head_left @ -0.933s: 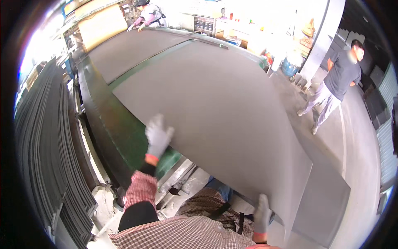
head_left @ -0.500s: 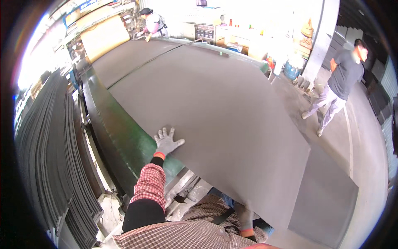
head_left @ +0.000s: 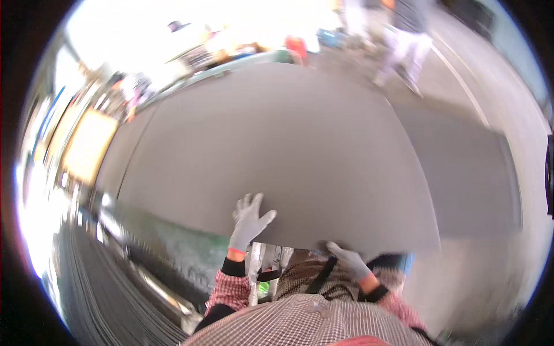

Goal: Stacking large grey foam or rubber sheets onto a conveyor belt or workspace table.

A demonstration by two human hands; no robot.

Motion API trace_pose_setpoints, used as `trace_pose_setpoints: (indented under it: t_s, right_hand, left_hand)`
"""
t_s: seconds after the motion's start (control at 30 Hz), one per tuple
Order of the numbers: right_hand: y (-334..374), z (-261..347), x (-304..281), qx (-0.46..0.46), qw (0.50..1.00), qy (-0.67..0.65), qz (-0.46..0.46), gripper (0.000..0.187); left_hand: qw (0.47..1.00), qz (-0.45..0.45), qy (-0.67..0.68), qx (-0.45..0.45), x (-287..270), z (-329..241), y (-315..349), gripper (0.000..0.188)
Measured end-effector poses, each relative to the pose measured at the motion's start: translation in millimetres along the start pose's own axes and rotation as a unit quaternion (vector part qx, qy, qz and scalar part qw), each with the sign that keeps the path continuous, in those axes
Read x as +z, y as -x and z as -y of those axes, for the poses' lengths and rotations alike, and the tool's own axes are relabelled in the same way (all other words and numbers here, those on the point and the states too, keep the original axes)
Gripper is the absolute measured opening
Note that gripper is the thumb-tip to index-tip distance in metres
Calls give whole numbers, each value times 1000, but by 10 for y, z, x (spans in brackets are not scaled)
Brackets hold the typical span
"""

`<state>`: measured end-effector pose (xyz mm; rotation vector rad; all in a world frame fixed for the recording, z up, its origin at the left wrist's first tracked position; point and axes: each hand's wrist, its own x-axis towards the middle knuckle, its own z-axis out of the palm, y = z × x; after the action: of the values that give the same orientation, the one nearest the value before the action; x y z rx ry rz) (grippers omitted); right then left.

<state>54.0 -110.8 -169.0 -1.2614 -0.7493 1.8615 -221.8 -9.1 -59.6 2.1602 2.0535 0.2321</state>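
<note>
A large grey sheet [head_left: 277,144] lies across the table in front of me, its near edge close to my body. My left hand [head_left: 249,224], in a pale grey glove, rests flat on top of it near that edge, fingers spread. At the same edge, farther right, my gloved right hand [head_left: 351,260] grips the sheet with its thumb side on top; the other fingers are partly hidden. Beyond a dark seam at the far left lies another grey sheet [head_left: 118,155].
A green table surface [head_left: 173,242] shows along the left. Dark sheets stand stacked [head_left: 92,282] at the lower left. Another grey sheet [head_left: 467,173] lies lower, on the right. A person in light trousers [head_left: 404,52] stands at the far right; another person [head_left: 135,89], blurred, is at the far left.
My view has swung to the right, so the scene shifts left and turns. My right hand has come into clearer view at the sheet's near edge. The left hand stays flat on the sheet.
</note>
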Motion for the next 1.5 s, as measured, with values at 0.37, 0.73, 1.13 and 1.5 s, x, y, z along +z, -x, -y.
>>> trace_pose_setpoints:
  t_s: [0.37, 0.73, 1.13, 1.5]
  right_hand:
    - [-585, -402, 31, -90, 840, 176, 505, 48]
    - [-2410, -2301, -3577, 138, 845, -357, -373, 18]
    - [-3045, -2303, -3024, 69, 742, -485, -457, 15]
    - [-1536, 1338, -2688, -171, 918, -200, -298, 23]
  left_hand:
    - [983, 102, -40, -150, 195, 1786, -254, 81]
    - [851, 160, -51, -499, -55, 2908, -714, 65]
    - [985, -50, 155, -52, 1231, -242, -376, 31]
    - [625, 72, 769, -112, 1904, -3064, -1888, 29]
